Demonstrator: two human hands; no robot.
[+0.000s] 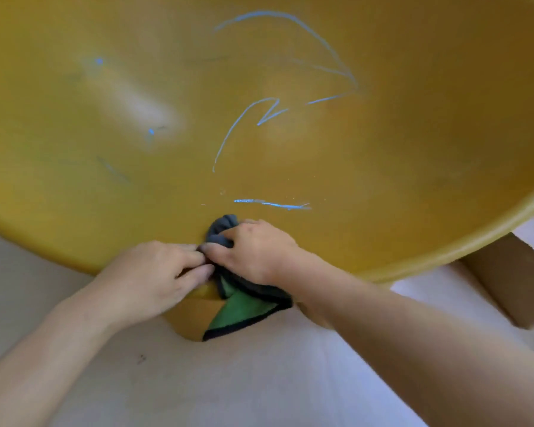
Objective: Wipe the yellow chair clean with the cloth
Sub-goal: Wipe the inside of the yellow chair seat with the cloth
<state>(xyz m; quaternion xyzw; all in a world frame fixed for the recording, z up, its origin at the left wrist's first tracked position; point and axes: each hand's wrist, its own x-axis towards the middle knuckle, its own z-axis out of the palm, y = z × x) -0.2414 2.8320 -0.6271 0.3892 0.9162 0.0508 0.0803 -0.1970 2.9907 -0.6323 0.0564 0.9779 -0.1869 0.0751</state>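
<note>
Hands nearest lens, meeting on cloth (244, 306) at near rim of yellow chair (383, 164). Right hand (253, 251) curled over bunched grey-green cloth, pressing it to seat. Left hand (148, 272) pinches cloth edge just beside.

Chair fills view beyond cloth. Glossy. Blue streak (272, 204) just past cloth, blue scribbles (321, 35) farther up.

Judged: wiping barely begun, most marks left.

Pale floor (228, 380) below cloth; brown box (506, 278) to right.

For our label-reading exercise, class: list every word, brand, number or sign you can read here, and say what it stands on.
None can be read.
The yellow chair carries only pale blue scribbles: loose strokes, not letters or numbers.
The cloth gripped by the right hand shows no tag or print.
</note>
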